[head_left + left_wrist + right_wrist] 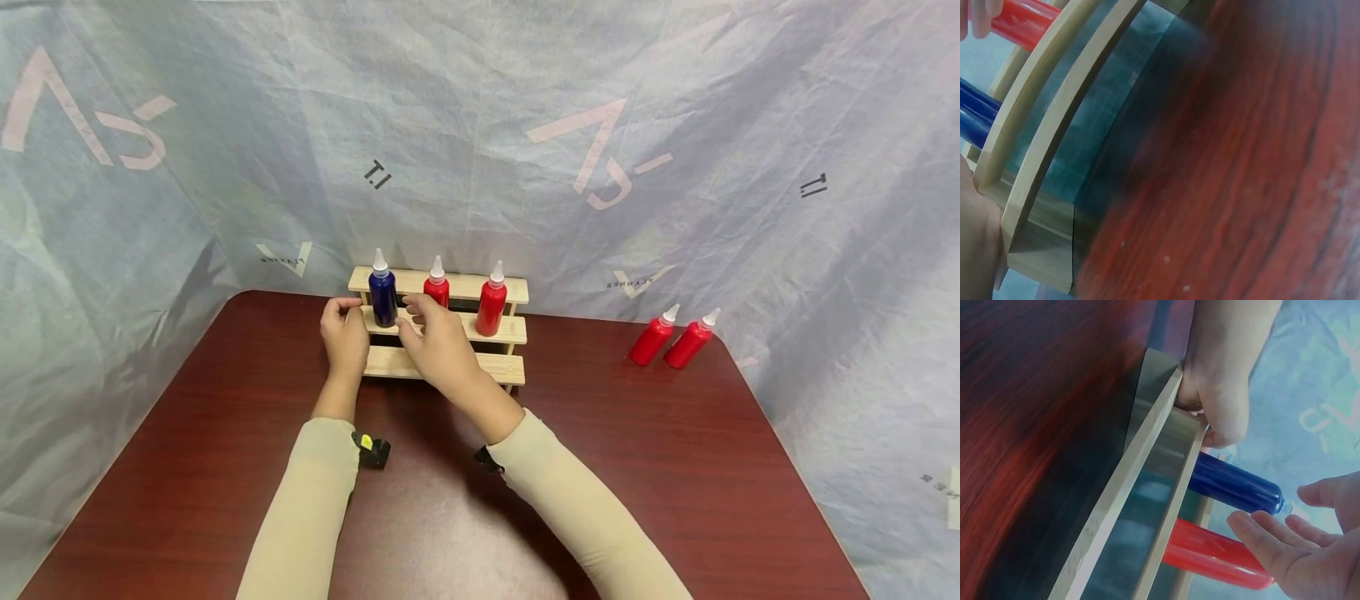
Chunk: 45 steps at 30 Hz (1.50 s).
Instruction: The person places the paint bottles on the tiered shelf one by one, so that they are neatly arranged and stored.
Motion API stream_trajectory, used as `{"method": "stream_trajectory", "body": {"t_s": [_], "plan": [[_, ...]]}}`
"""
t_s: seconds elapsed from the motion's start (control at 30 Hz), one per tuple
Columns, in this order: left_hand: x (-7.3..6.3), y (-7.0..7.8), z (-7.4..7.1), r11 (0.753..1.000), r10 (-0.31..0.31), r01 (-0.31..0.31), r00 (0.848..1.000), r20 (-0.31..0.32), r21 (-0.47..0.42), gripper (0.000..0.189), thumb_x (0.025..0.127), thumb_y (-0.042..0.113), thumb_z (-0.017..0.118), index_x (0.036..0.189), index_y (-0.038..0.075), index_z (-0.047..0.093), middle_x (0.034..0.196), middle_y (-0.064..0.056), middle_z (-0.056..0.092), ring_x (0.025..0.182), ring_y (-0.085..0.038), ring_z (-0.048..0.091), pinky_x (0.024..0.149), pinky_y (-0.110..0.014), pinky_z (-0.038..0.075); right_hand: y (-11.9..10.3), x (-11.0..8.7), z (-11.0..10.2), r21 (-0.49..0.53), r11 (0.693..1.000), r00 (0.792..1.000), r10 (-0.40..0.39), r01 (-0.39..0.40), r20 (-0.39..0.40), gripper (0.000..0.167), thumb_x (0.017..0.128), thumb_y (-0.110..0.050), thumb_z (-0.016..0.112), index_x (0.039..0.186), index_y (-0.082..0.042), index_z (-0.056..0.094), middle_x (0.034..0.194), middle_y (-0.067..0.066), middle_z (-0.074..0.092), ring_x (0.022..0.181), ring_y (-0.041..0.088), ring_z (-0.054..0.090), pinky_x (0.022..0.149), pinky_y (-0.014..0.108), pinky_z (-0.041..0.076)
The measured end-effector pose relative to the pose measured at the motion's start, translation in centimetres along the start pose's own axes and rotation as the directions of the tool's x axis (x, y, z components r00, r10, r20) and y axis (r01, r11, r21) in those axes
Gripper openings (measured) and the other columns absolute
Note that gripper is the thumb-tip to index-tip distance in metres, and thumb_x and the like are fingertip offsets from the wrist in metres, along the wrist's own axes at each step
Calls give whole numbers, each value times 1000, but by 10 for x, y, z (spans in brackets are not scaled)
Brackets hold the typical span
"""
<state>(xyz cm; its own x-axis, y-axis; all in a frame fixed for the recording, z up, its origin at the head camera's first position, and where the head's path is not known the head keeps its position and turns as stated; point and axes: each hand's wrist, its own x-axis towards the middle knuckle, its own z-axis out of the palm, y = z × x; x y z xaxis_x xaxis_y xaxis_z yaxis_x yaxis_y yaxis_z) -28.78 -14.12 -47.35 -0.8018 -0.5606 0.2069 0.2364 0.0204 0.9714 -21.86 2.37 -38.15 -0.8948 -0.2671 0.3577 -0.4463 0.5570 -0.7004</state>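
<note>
A three-step wooden rack [501, 367] stands toward the back of the table. Upright on its middle step are a dark blue squeeze bottle [383, 300] with a white nozzle tip and two red squeeze bottles, a middle one [437, 288] and a right one [491, 310]. My left hand [347, 340] grips the rack's left end, its fingers bent around the edge in the right wrist view. My right hand [444, 346] hovers in front of the rack with fingers spread, beside the blue bottle [1235, 481]; it partly hides the middle red bottle [1210, 553] in the head view.
Two more red squeeze bottles, one on the left [652, 340] and one on the right [688, 343], stand at the table's back right corner. A grey cloth [465, 125] hangs behind and beside the dark red wooden table [645, 467].
</note>
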Motion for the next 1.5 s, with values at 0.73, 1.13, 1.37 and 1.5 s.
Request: {"method": "stream_trajectory", "body": {"t_s": [0.73,1.13,1.37,1.5], "plan": [[-1,-1,0,999,-27,26,1000,14,32,20,99,1,52,109,-7,67,104,-7,61,78,-11,48,70,-24,40,22,-23,-24,-65,998,999,18,-20,-35,35,102,-21,63,134,-9,66,125,11,76,120,24,71,103,46,57],[2,-3,0,1000,-4,4,1000,7,12,19,97,0,51,106,-8,67,104,-11,62,80,-10,49,71,-23,40,30,-30,-37,-115,993,1000,18,-21,-25,40,102,-24,62,140,-11,65,139,9,70,135,27,64,114,47,52],[2,-4,0,1000,-4,4,1000,-4,15,16,98,0,52,102,-4,67,107,-14,63,86,-10,51,76,-23,41,32,-36,-44,-159,987,999,37,-33,22,45,104,-28,60,146,-13,61,149,6,63,143,25,57,118,48,48],[2,-4,0,1000,-2,2,1000,-6,18,17,97,0,53,102,-3,68,107,-14,63,87,-10,52,78,-23,41,32,-39,-49,-186,982,998,25,-15,50,47,106,-31,58,149,-13,60,154,10,59,147,27,53,120,51,45]]}}
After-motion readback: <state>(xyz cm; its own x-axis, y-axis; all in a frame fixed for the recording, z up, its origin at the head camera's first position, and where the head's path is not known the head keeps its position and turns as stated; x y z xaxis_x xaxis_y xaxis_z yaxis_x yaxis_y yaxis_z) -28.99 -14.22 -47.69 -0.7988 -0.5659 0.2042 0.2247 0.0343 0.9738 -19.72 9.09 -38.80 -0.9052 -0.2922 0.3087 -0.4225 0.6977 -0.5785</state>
